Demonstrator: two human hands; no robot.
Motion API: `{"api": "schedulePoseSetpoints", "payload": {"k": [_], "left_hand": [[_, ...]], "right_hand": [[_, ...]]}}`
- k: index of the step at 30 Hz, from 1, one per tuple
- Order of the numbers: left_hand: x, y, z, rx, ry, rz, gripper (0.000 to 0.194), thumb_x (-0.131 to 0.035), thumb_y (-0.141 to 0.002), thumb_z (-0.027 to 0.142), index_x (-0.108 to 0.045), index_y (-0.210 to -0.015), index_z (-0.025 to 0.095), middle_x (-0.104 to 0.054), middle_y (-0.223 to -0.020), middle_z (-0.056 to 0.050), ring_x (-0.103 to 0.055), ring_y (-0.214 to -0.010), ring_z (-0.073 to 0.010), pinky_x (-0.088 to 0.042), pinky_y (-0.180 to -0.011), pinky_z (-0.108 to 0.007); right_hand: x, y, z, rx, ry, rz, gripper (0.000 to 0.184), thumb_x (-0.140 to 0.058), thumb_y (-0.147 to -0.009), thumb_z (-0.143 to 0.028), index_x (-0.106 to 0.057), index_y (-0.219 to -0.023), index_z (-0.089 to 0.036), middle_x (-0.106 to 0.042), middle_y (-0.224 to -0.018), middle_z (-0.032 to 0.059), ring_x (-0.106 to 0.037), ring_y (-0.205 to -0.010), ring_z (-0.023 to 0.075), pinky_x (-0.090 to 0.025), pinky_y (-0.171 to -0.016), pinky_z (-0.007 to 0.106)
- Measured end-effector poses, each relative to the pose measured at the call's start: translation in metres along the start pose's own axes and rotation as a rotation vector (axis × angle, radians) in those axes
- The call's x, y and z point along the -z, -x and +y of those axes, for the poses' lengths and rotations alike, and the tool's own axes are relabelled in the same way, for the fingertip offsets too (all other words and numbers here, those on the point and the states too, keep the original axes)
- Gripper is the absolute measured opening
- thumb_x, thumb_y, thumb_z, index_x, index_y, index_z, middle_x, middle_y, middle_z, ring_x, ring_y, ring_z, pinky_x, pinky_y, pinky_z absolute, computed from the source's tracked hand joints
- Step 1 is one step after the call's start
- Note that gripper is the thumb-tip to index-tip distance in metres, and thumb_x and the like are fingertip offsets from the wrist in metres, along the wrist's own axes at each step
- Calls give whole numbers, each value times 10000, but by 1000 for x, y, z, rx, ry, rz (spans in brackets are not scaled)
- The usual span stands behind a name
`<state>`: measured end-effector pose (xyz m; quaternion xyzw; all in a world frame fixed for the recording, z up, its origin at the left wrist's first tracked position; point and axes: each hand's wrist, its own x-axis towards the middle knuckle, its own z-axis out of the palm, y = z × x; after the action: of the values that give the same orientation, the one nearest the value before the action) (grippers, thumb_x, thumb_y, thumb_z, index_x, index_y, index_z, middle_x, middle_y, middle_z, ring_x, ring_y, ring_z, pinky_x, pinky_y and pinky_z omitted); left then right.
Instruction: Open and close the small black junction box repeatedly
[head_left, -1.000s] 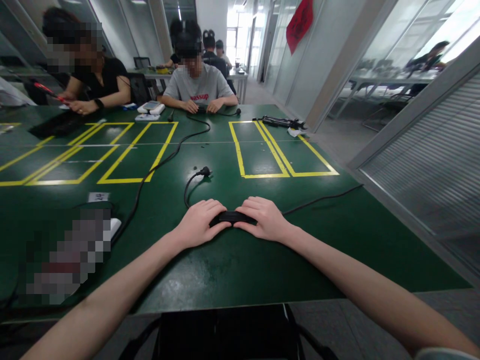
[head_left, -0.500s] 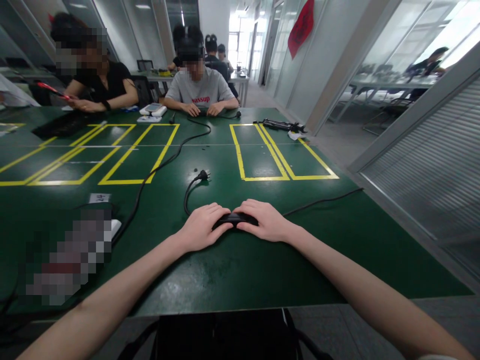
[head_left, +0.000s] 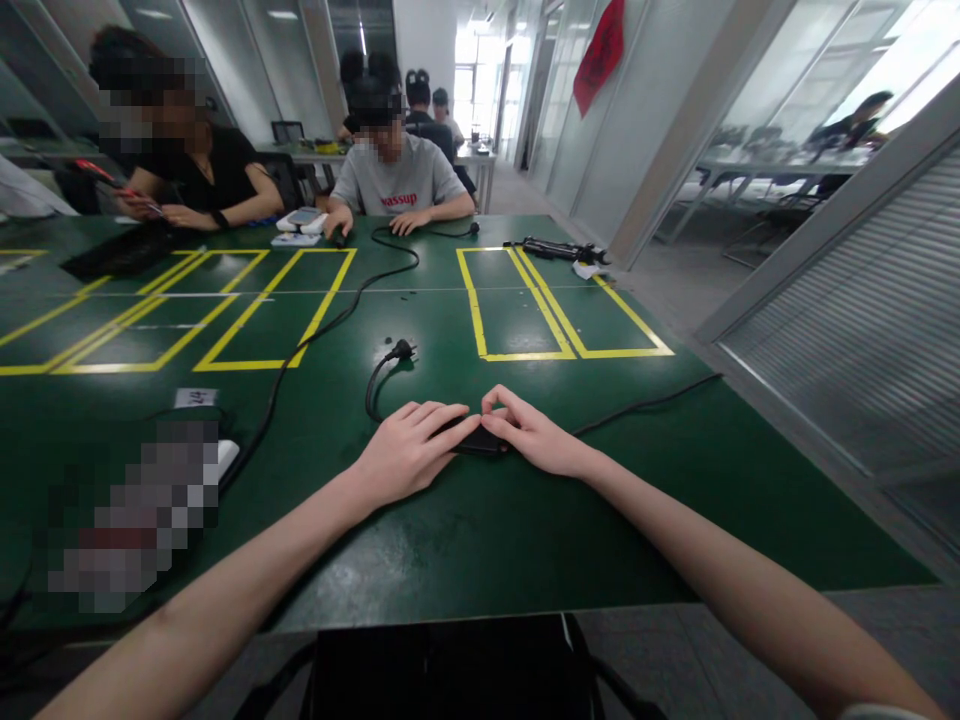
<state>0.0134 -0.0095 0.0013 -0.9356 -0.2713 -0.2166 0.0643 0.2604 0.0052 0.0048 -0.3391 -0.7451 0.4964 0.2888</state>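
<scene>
Black and boxy, a small block [head_left: 481, 442] with a cord at each side sits at the centre, near the front edge of a green table [head_left: 420, 565]; whether it rests flat is unclear. The person's left hand [head_left: 409, 448] grasps its left end, fingers draped across the top. At the other end, the right hand [head_left: 534, 432] curls, thumb and forefinger tips close together; whether they pinch anything cannot be told. Beyond the left hand lies a black plug [head_left: 403, 350]. Across the table, a co-worker in a grey shirt [head_left: 409, 170] sits.
</scene>
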Motion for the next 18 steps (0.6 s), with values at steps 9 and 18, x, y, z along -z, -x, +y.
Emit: {"api": "schedulePoseSetpoints", "payload": {"k": [9,18], "left_hand": [[0,-2,0,2,14,-26,365,-450,-1064,336,-603,-1305,109,-732,-1170,-164,-687,-977,-274,-490,-822,-405],[0,-1,-2,113,83,-69,364,-502,-1043,444,-632,-1220,153,-745,-1016,-107,-688,-904,-236,-484,-805,-360]], "right_hand": [[-7,3,2,245,481,68,331,-603,-978,-473,-572,-1160,-199,-688,-1053,90,-651,-943,233,-538,-830,371],[-9,1,5,466,820,105,242,-577,-1011,-387,-665,-1079,-172,-731,-917,112,-662,-828,239,-525,-742,355]]}}
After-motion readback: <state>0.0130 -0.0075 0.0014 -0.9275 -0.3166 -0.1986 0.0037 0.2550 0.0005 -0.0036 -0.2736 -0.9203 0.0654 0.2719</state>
